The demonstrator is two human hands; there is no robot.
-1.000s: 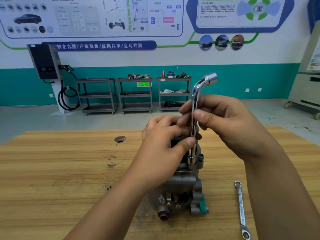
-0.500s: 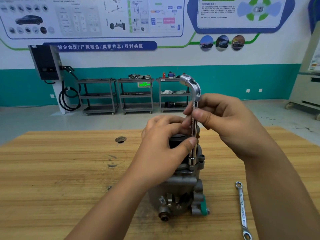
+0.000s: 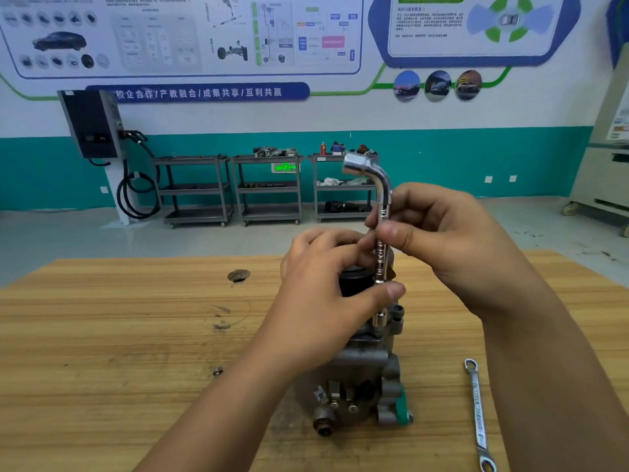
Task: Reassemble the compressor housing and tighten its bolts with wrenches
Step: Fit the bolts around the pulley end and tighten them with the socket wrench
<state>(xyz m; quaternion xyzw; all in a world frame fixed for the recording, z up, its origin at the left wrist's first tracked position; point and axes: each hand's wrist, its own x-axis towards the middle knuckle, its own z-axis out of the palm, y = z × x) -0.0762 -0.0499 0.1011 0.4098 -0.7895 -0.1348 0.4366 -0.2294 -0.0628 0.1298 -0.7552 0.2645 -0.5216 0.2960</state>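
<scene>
**Both hands on wrench, socket seated on compressor top**

Compressor (image 3: 367, 379) stood upright on the wood table (image 3: 119, 352), near the table's front edge, roughly centre. Grey cast body, green part low on its right side, brass-coloured port at its bottom front. Black cap (image 3: 352, 284) at its top, partly hidden by the hand.

Wrench (image 3: 383, 212), chrome, L-shaped, stood near vertical over the compressor's top right. Lower socket end sat down on a bolt spot beside a mounting ear; the bolt itself was hidden. Bent upper end pointed up and left, above both hands.

Left hand (image 3: 326, 301) arched over the black cap, fingers curled. Thumb tip pressed the wrench shaft low down, fingertips touched the shaft higher up, so the shaft sat pinched between them. Right hand (image 3: 449, 247) came in from the compressor's right and pinched the shaft's upper part between thumb and curled fingers, just under the bend.

Spanner (image 3: 478, 413), flat, double ring ends, lay on the table right of the compressor, apart from it, running front to back. Nobody touched it.

Small metal piece (image 3: 218, 371) lay on the table left of the compressor; too small to tell what. Hole (image 3: 238, 276) in the tabletop sat further back on that side.

Well behind the compressor: three grey carts (image 3: 269, 189) against the teal wall, a charger (image 3: 93, 122) with coiled cable to their left, posters above.
</scene>
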